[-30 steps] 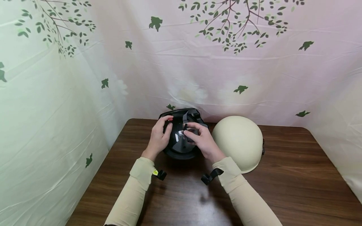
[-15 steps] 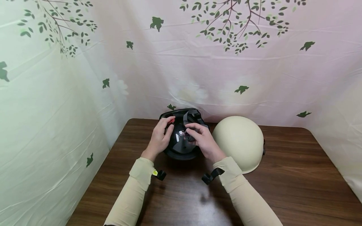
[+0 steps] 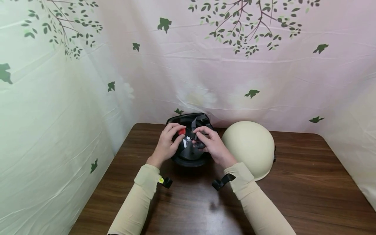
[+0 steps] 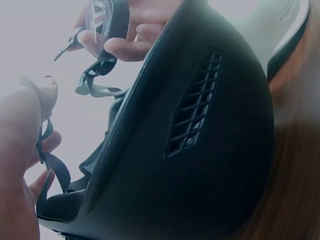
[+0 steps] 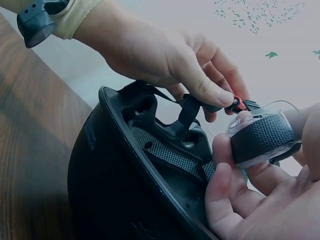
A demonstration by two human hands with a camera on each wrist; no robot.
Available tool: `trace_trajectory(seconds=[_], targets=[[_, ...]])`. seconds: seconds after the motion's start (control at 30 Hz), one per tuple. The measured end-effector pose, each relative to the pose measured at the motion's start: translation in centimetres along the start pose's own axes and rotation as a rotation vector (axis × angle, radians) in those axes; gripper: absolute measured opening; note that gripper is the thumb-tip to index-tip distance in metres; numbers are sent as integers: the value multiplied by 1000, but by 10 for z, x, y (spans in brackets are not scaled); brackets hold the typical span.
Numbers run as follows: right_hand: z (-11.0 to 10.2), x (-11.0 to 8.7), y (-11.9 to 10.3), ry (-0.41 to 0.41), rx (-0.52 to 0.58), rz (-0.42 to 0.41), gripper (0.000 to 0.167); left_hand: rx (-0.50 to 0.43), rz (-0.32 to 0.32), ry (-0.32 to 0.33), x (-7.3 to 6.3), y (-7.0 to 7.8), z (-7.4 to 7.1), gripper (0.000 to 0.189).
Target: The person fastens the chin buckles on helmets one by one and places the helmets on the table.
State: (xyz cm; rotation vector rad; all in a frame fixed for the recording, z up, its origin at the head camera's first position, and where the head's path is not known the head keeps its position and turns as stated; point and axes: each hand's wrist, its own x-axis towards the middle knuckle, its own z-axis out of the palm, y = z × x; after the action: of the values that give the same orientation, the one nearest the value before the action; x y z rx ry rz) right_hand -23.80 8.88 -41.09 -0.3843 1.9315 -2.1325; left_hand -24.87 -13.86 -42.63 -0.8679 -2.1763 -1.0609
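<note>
A black helmet (image 3: 189, 162) lies upside down on the table, its strapped, padded inside facing up. Above its left side my left hand (image 3: 165, 145) pinches a red and black buckle (image 3: 181, 131) on a chin strap (image 5: 189, 111). My right hand (image 3: 216, 147) holds the opposite strap end, fingers curled round a padded strap piece (image 5: 262, 139) with clear plastic about it. In the right wrist view the buckle's tip is close beside this piece; whether they touch, I cannot tell. Part of the helmet's interior is hidden by both hands.
Just right of the black helmet sits a beige helmet (image 3: 248, 148), dome up. Both are near the back of the dark wooden table (image 3: 308, 176). A pale curtain (image 3: 211, 88) printed with leaves and birds hangs behind and at the sides.
My left hand has moved slightly right toward the right hand, and more of the red buckle shows. The right hand has turned and shifted slightly right. Neither helmet has visibly moved on the table.
</note>
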Motion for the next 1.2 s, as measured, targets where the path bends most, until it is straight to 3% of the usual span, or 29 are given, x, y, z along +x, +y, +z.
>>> trace_trajectory(seconds=[0.27, 0.57, 0.93, 1.2], targets=[[-1, -1, -1, 0, -49, 4, 26, 21, 12, -7, -1, 0, 1, 31], [-2, 0, -1, 33, 8, 35, 26, 34, 26, 15, -3, -3, 3, 33], [-4, -1, -1, -8, -33, -2, 34, 55, 24, 16, -2, -3, 2, 35], [-3, -3, -3, -7, -51, -16, 38, 121, -35, -10, -2, 2, 1, 29]])
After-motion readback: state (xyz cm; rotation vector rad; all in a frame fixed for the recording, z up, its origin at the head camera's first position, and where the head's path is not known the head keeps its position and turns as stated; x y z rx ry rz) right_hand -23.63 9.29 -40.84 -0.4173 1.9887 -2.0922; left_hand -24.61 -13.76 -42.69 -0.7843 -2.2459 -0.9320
